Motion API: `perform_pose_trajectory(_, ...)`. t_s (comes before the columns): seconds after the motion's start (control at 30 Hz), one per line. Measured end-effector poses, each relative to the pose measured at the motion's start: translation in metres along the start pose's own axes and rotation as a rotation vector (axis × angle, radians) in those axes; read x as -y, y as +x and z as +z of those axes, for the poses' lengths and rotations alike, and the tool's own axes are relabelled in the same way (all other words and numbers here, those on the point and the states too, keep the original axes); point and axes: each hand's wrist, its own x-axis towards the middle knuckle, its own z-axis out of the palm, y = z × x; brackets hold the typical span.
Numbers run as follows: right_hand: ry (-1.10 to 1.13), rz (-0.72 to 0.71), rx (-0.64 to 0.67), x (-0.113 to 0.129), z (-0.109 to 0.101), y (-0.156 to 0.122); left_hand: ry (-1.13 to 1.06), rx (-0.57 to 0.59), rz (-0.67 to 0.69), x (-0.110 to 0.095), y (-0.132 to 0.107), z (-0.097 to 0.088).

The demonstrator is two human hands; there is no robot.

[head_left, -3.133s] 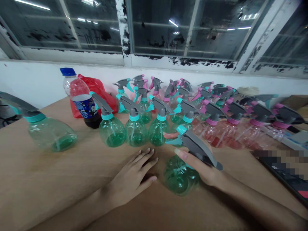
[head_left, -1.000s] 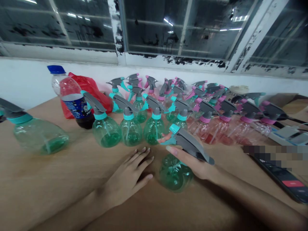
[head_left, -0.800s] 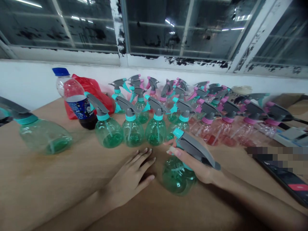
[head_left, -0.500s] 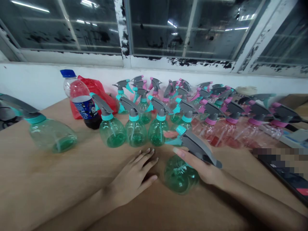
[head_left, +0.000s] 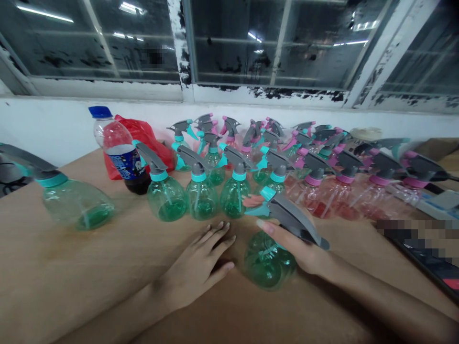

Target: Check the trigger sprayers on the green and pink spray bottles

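Observation:
My right hand [head_left: 304,248] is closed around the neck of a green spray bottle [head_left: 267,263], just under its grey and turquoise spray head. The bottle stands at the front of the wooden table [head_left: 201,320]. Part of the right hand's fingers is hidden behind the spray head. Palm down, my left hand [head_left: 197,263] lies flat on the table with its fingers spread, apart from the bottle and holding nothing. Beyond it is a row of green spray bottles [head_left: 202,198] with turquoise collars. Pink spray bottles [head_left: 339,198] continue that row to the right.
Another green spray bottle [head_left: 77,205] stands alone at the left. Behind it are a blue-capped drink bottle [head_left: 124,160] and a red plastic bag [head_left: 158,148]. More sprayers stand by the wall. A dark phone-like device [head_left: 426,260] lies at the right edge.
Almost nothing differs. Both hands keep their places, the right one still around the green spray bottle; the view has shifted very slightly.

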Motion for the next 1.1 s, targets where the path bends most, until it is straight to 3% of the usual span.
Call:
perform_pose_trajectory(0.4,0.013,-0.019,0.019,0.000,-0.001,0.001,-0.004,0.019,-0.004,-0.001,0.000,-0.004)
perform_pose_trajectory(0.6,0.003,0.082,0.057,-0.004,-0.001,0.002,0.005,0.023,-0.007,-0.001,0.001,-0.005)
perform_pose_trajectory(0.8,-0.017,0.049,0.006,-0.011,-0.001,0.000,-0.010,0.014,-0.002,-0.001,0.000,-0.004)
perform_pose_trajectory(0.97,0.009,0.083,0.073,-0.006,-0.002,0.000,-0.010,-0.002,-0.003,-0.001,0.000,-0.003)
perform_pose_trajectory(1.1,-0.051,0.064,-0.044,0.001,0.002,0.001,0.007,-0.004,-0.003,-0.001,0.000,-0.003)
